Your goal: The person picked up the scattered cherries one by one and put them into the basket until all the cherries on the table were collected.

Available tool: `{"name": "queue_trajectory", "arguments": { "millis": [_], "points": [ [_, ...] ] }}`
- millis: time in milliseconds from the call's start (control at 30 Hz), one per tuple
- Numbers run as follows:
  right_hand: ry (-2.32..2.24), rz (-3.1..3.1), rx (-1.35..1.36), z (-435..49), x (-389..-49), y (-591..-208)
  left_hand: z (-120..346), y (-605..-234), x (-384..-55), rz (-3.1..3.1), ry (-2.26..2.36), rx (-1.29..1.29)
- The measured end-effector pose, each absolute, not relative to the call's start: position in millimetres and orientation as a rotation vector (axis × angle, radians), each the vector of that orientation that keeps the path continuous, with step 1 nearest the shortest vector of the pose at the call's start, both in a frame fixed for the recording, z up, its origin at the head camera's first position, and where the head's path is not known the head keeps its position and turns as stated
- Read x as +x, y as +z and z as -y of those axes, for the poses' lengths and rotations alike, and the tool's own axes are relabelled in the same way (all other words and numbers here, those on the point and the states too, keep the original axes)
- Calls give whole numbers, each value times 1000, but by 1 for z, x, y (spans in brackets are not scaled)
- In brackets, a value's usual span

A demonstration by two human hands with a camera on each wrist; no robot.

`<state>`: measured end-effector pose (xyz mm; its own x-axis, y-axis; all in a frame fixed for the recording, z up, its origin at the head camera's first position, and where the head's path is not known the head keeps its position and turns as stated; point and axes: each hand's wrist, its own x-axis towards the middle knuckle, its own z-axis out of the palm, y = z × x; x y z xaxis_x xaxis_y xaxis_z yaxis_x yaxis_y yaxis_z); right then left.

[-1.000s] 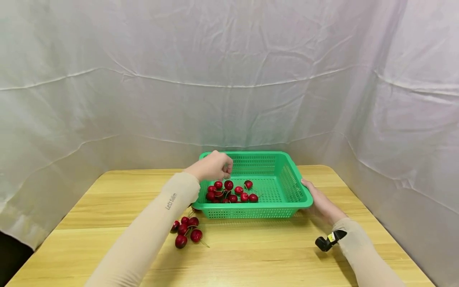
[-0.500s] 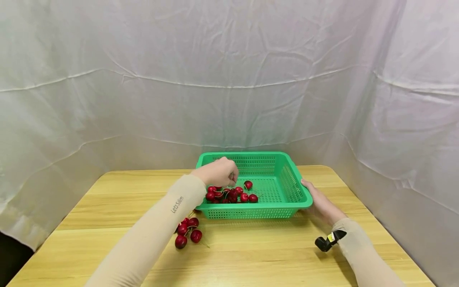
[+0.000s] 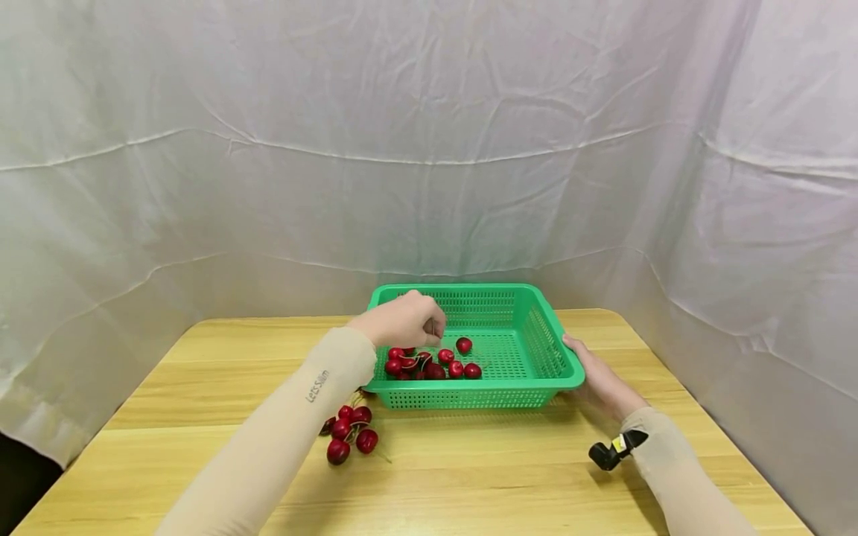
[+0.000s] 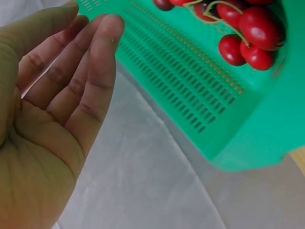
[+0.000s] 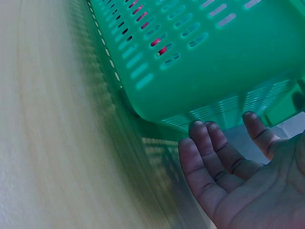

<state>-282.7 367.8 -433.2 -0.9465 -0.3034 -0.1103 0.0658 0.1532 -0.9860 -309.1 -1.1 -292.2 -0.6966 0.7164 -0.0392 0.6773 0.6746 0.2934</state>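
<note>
My left hand [image 3: 405, 320] hovers over the left part of a green slotted plastic basket [image 3: 469, 384]. In the left wrist view its fingers [image 4: 97, 81] are gently bent, thumb near them, and no object shows between them. Below it, several dark red cherries [image 3: 434, 371] with stems lie on the basket floor, grouped toward the left. At the basket's right end, my right hand [image 3: 603, 380] rests against the outside wall. The right wrist view shows its fingers [image 5: 205, 138] loosely extended along that wall, not wrapped around it.
More cherries [image 3: 366, 441] with stems lie in a cluster on the wooden table [image 3: 469, 476], in front of the basket's left corner. A pale fabric curtain [image 3: 429, 201] surrounds the table behind and at the sides. A small black device [image 3: 613, 450] sits at the right wrist.
My left hand has moved slightly right and down. The cherry hanging under it a second ago is now down among the others, let go. My right hand and the basket have stayed put.
</note>
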Motion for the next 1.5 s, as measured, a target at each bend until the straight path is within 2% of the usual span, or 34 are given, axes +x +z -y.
{"name": "queue_trajectory", "arguments": {
  "millis": [300,567,1067,1500],
  "points": [
    [-1856,-2167,-219,-370,-282,-433,24,-281,-297,-2840,469,1207],
    [-1851,-2148,-230,-369,-283,-432,57,-284,-274,-3011,601,1220],
    [-1852,-2156,-210,-369,-283,-432,115,-303,-251,-3122,879,845],
    [-1860,-2147,-232,-370,-282,-432,137,-324,-260,-2958,835,646]
  ]
}}
